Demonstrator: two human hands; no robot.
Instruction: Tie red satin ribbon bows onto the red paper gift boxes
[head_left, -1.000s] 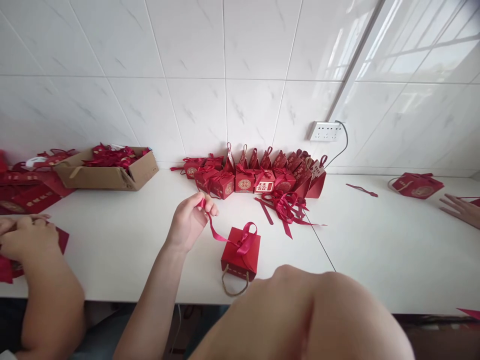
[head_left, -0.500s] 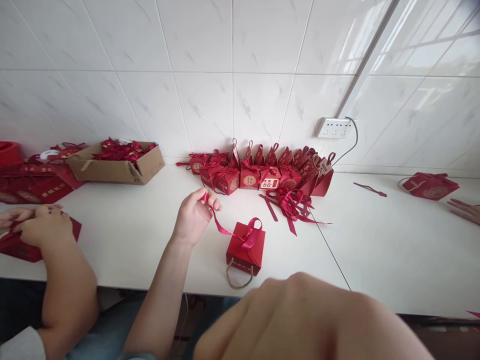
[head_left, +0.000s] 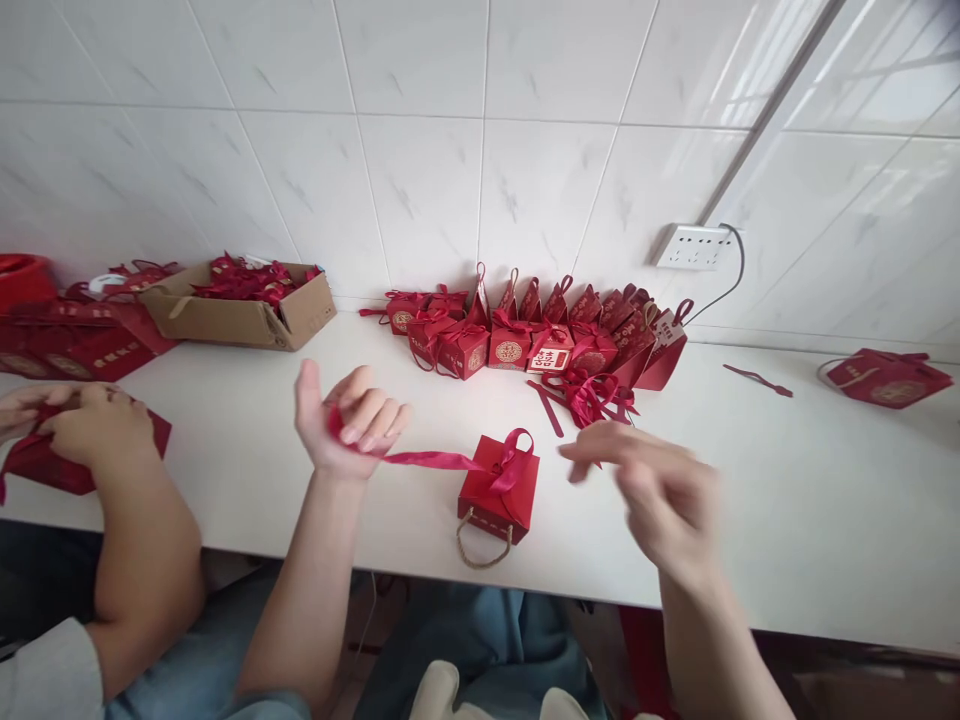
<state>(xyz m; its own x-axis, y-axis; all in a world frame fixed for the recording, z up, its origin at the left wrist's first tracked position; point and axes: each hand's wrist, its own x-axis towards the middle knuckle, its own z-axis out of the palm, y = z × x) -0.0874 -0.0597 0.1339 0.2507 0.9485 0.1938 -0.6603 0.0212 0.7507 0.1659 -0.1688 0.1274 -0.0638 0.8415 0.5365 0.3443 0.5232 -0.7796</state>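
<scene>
A small red gift box stands on the white table in front of me. It has a twisted rope handle hanging at its near side and a ribbon loop on its lid. From that loop a shiny red ribbon runs left, pulled fairly straight, into my left hand. The left fingers curl over the ribbon's end, with the thumb sticking up. My right hand hovers to the right of the box, slightly blurred, index finger pointing left and fingers loosely bent. Nothing shows in it, and it is apart from the box.
Red gift boxes line the wall, with loose ribbons before them. A cardboard box of ribbons stands back left. At left, a co-worker's hands handle another red box. One more box sits far right.
My right hand has moved from close under the camera to beside the gift box. My left hand has shifted left and turned, drawing the ribbon straighter. The view has tilted slightly.
</scene>
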